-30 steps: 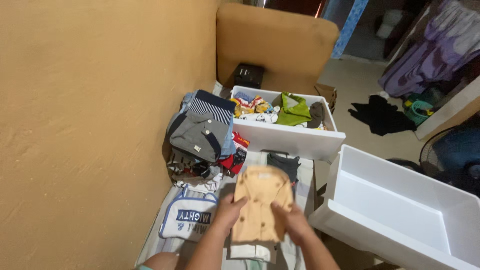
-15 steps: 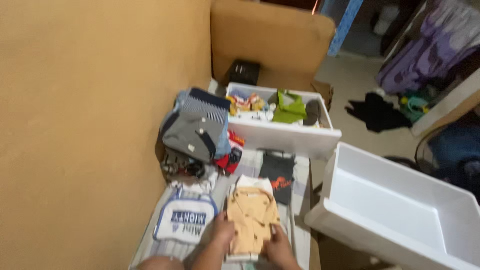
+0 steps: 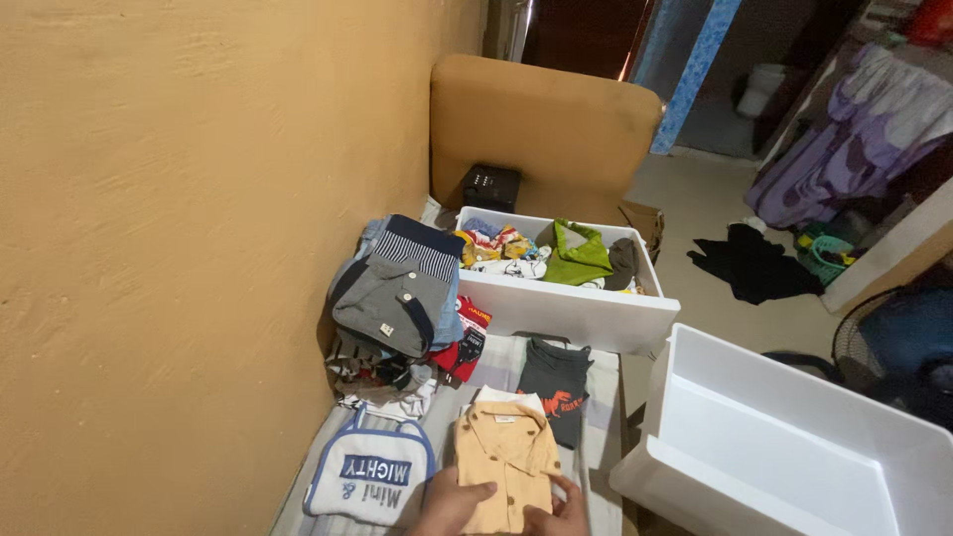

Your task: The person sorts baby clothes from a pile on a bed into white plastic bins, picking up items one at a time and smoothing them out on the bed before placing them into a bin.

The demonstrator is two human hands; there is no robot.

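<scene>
A small folded orange collared shirt (image 3: 508, 459) lies on the bed near the bottom edge of the head view. My left hand (image 3: 452, 503) rests on its lower left part and my right hand (image 3: 558, 514) on its lower right, fingers pressed flat on the cloth. Only the fingers and part of each hand show. Left of the shirt lies a white garment with blue trim (image 3: 369, 474). Just beyond the shirt sits a folded dark grey shirt with an orange print (image 3: 554, 389).
A pile of folded clothes (image 3: 397, 298) leans by the orange wall. A white bin (image 3: 586, 316) holding clothes stands behind it. An empty white bin (image 3: 794, 447) is at the right. Dark clothes (image 3: 749, 263) lie on the floor.
The orange shirt was held up in both hands, then laid down on the bed; it now lies folded smaller, my hands at its near end. The camera has tilted slightly.
</scene>
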